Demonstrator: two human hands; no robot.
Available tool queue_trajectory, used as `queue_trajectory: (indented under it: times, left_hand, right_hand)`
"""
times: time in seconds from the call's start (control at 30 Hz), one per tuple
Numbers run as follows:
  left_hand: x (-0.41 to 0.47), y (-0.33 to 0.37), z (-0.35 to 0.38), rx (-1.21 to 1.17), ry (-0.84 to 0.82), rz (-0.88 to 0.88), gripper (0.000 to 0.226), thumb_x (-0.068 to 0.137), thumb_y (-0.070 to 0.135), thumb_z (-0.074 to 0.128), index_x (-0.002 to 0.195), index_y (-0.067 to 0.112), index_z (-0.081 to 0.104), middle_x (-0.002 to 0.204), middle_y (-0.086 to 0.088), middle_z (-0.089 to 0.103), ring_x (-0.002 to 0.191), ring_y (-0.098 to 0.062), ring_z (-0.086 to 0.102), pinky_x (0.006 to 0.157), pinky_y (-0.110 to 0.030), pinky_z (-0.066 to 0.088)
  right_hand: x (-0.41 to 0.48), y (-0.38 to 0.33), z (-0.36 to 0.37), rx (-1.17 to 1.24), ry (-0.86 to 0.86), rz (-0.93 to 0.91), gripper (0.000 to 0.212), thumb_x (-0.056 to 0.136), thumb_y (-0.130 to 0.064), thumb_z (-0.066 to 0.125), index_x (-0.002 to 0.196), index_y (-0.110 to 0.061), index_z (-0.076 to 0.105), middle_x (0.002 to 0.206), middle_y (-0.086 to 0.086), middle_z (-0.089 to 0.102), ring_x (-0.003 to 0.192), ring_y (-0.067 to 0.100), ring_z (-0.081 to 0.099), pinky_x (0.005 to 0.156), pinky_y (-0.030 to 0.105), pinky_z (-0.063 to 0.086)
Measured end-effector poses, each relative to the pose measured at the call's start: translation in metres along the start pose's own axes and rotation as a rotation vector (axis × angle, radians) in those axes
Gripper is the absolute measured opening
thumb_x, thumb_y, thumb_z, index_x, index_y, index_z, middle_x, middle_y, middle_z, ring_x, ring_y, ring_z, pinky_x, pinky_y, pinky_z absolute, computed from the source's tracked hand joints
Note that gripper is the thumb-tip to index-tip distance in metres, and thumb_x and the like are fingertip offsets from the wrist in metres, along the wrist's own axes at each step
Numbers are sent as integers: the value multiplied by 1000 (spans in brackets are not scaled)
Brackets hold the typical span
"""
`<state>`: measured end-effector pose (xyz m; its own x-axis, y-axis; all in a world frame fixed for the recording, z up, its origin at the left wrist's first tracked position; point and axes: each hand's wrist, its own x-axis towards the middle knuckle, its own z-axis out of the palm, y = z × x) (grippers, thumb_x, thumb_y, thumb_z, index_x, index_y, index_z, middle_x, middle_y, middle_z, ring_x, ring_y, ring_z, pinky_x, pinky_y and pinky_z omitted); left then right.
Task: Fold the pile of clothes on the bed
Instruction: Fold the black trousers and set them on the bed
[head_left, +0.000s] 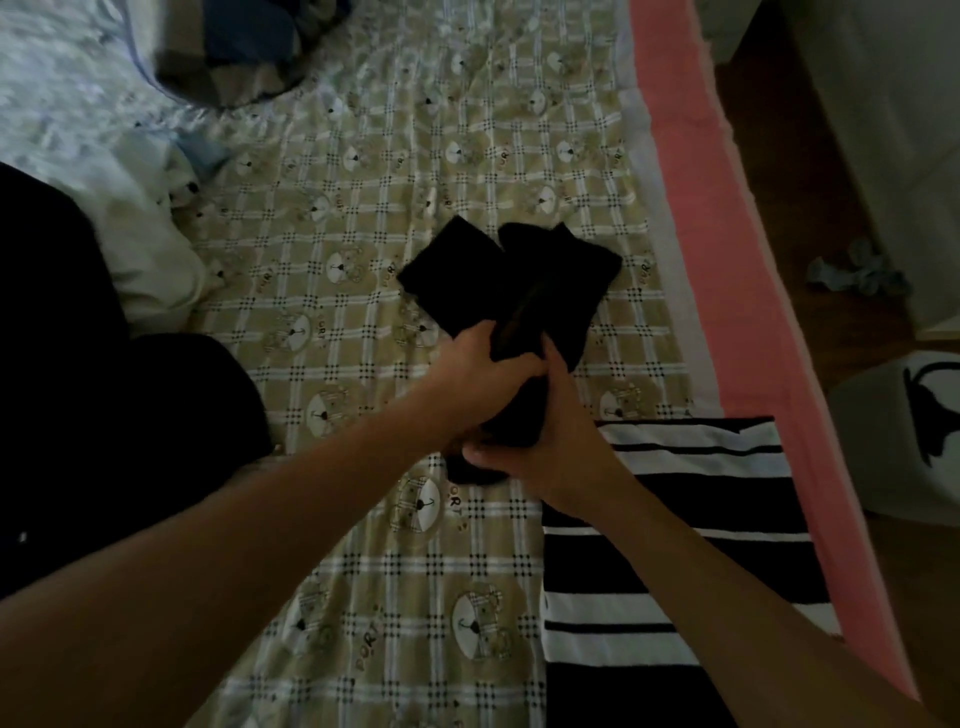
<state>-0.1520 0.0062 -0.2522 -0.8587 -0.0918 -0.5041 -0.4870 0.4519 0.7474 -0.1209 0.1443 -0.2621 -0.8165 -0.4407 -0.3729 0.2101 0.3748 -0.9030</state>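
Bedspread (363, 270) under garment (462, 275), seemingly between fingers (519, 365)

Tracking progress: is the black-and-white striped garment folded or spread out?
Folded, it seems: the striped garment lies on the bed as a flat, straight-edged rectangle, no sleeves showing.

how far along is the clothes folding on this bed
Looks done: the striped garment lies flat and squared by the pink edge. In hand: the left hand and right hand both grip a black garment, part-folded, mid-bed. Left: the crumpled white clothes at the left side, unfolded; the dark shape beside them is too dim to tell.
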Motion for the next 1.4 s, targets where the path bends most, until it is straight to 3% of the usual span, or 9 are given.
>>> queue_trajectory:
  times: [0.13, 0.27, 0.4, 0.57, 0.8, 1.07, 1.2, 1.3, 1.4]
  left_hand:
    - [-49, -2, -31, -261, -164, -39, 77, 76, 76, 45, 128, 22, 63, 128, -4, 64, 118, -23, 61, 106, -47, 46]
    - [-91, 20, -92, -91, -58, 144, 21, 97, 33, 53, 115, 29, 62, 124, 0, 55, 111, -19, 58, 95, -41, 53]
    - [-142, 72, -147, -192, -164, 234, 68, 91, 19, 69, 148, 25, 32, 138, 1, 53, 114, -14, 63, 86, -35, 60]
    - [-218, 149, -202, -209, -94, 348, 42, 86, 29, 76, 124, 17, 64, 110, -2, 74, 98, -14, 72, 85, -33, 59]
    - [-318, 247, -272, -172, 363, 386, 39, 78, 46, 78, 90, 9, 76, 77, -8, 75, 69, -14, 73, 62, -36, 58]
    - [-408, 309, -341, -204, 165, 454, 30, 78, 32, 83, 99, 13, 76, 92, -7, 77, 87, -20, 75, 83, -34, 60]
    - [-447, 314, -375, -216, 33, 471, 36, 84, 22, 77, 112, 2, 69, 108, -15, 74, 98, -26, 72, 83, -28, 59]
    - [-471, 315, -394, -245, -70, 413, 27, 95, 28, 61, 98, 3, 68, 85, -7, 73, 70, -13, 70, 60, -18, 55]
    - [-480, 308, -421, -226, -111, 325, 54, 70, 43, 79, 107, 4, 71, 101, -13, 72, 82, -19, 67, 92, -34, 53]
  right_hand:
    - [-7, -33, 6, 49, 194, 22, 61, 88, -11, 69, 142, -26, 43, 124, -6, 62, 106, 9, 62, 84, 26, 54]
    - [-29, -98, -10, 308, 279, 142, 45, 83, 6, 59, 117, -22, 66, 100, -1, 74, 94, 20, 70, 74, 33, 58]
    - [-61, -195, -25, 481, 219, 132, 14, 86, -10, 65, 97, -16, 71, 84, 1, 75, 81, 20, 72, 70, 28, 57]
    - [-111, -320, -31, 357, 74, 49, 41, 72, -51, 72, 98, -19, 75, 105, 6, 76, 97, 23, 73, 88, 35, 55]
    - [-189, -462, -33, -224, 132, -155, 77, 72, -70, 66, 135, -30, 45, 115, -6, 61, 93, 4, 65, 70, 18, 50]
    - [-238, -536, -16, -128, -74, -284, 52, 81, 5, 72, 114, -32, 57, 91, 1, 70, 76, 15, 70, 58, 31, 55]
    - [-243, -548, -15, -220, 5, -329, 29, 73, -3, 68, 101, -9, 69, 85, 23, 65, 71, 28, 59, 65, 35, 42]
    - [-242, -561, -15, -447, 219, -442, 28, 69, -22, 60, 75, 3, 70, 66, 25, 61, 60, 25, 54, 62, 39, 40]
    - [-254, -587, -21, -541, 305, -496, 23, 81, -22, 56, 65, -8, 64, 57, 10, 55, 55, 18, 51, 58, 34, 39]
